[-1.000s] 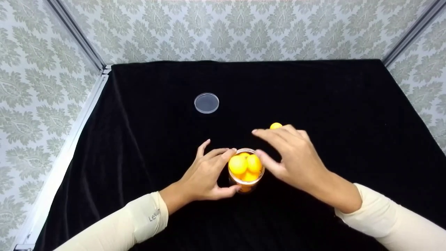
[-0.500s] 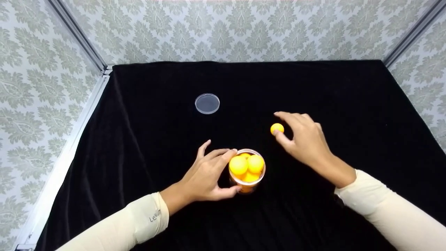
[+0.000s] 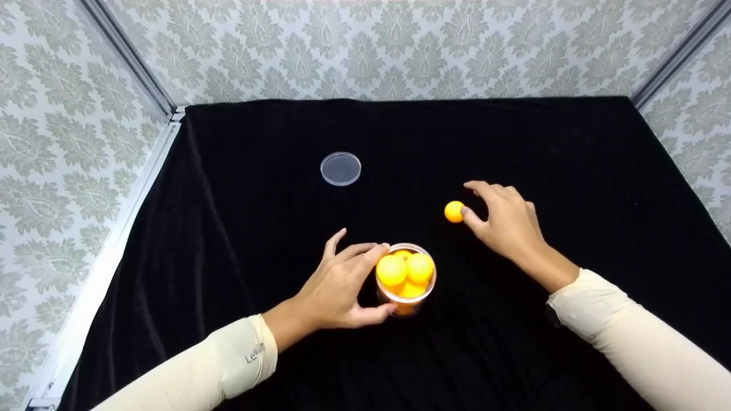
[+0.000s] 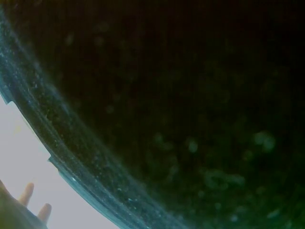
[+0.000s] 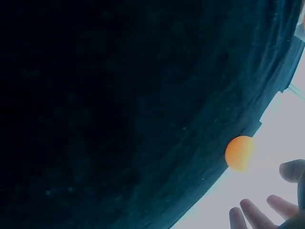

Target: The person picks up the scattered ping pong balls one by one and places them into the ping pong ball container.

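A clear round jar (image 3: 404,308) filled with orange table tennis balls (image 3: 392,270) stands on the black cloth in the head view. My left hand (image 3: 337,285) holds it from the left, thumb at the near side and index finger at the far rim. Right of and beyond the jar lies a single orange table tennis ball (image 3: 453,212) on the cloth. My right hand (image 3: 505,220) is just right of that ball, fingers spread and nothing gripped. In the right wrist view a gap shows between the ball (image 5: 239,153) and the thumb. The left wrist view shows only fingertips (image 4: 28,195).
A clear round lid (image 3: 341,169) lies flat on the black cloth (image 3: 257,148), beyond the jar and to its left. Patterned walls (image 3: 365,51) with metal frame posts (image 3: 128,57) bound the table at the back and sides.
My right hand has moved from beside the jar's rim out to the loose ball, then drawn slightly right of it. The left hand stays on the jar.
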Action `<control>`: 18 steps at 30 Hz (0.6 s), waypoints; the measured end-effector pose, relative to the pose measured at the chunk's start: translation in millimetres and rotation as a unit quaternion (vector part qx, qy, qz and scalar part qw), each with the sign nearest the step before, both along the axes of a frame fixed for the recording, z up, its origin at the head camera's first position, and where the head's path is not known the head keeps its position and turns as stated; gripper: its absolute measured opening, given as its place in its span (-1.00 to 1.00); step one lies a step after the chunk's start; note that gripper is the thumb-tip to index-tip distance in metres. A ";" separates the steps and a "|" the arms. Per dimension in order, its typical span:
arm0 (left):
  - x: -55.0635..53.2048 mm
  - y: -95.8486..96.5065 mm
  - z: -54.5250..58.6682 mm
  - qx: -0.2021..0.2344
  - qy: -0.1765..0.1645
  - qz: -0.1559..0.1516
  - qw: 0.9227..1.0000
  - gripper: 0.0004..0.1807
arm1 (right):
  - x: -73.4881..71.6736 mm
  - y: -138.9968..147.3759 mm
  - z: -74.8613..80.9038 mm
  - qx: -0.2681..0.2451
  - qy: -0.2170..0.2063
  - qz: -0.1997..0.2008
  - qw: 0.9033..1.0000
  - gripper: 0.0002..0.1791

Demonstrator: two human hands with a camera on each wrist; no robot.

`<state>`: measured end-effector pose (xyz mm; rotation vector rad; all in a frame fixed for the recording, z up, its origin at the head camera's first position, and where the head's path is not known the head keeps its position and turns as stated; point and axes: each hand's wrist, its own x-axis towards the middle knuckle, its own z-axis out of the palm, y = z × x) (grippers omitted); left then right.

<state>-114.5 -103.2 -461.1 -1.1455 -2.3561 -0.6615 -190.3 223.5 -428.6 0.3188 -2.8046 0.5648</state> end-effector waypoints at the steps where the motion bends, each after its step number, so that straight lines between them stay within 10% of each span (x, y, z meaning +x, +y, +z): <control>1: 0.1 0.0 0.0 0.000 -0.001 0.000 1.000 -0.05 | -0.5 0.0 -1.0 0.001 -0.007 -0.001 1.000 -0.46; 18: 0.0 -0.6 -0.7 -0.002 0.005 0.000 1.000 -0.05 | -6.2 -7.7 -20.2 0.025 -0.053 0.020 0.998 -0.48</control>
